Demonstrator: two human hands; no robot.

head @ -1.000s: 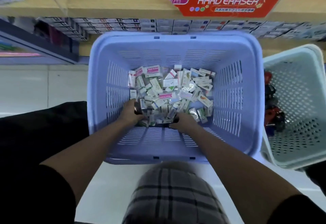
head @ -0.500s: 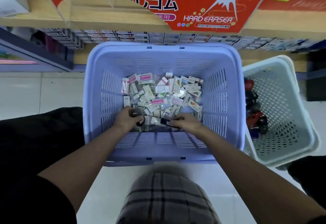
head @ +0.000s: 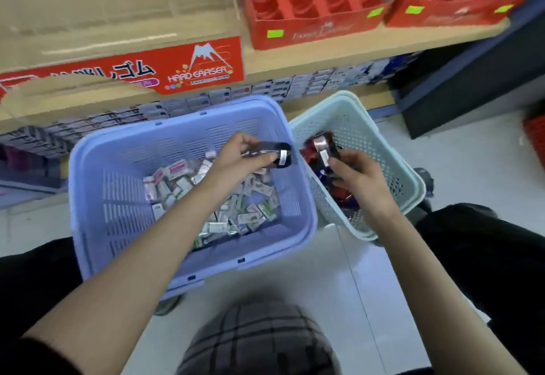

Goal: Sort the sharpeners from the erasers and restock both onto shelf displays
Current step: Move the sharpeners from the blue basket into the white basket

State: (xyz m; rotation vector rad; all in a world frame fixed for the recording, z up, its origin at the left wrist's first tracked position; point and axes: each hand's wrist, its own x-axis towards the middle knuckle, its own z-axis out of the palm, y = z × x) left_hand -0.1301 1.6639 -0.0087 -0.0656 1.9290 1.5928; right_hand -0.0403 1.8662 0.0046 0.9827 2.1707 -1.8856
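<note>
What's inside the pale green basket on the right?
Red and dark packaged items piled in the pale green basket, against its left wall. The right hand, gripping one pack, covers the pile's middle, so the count is unclear.

The lilac basket [head: 85, 168] and pale green basket [head: 395, 168] are smooth plastic; the erasers [head: 182, 185] wear shiny wrappers; the red display tray [head: 312, 30] is matt cardboard

Only one view is given, from a wide-angle camera worn on the person's head. It faces forward and steeply down, close above the purple basket [head: 124, 188] and the pale basket [head: 368, 141] on the floor [head: 324, 286]. The shelf [head: 324, 58] crosses the top.
</note>
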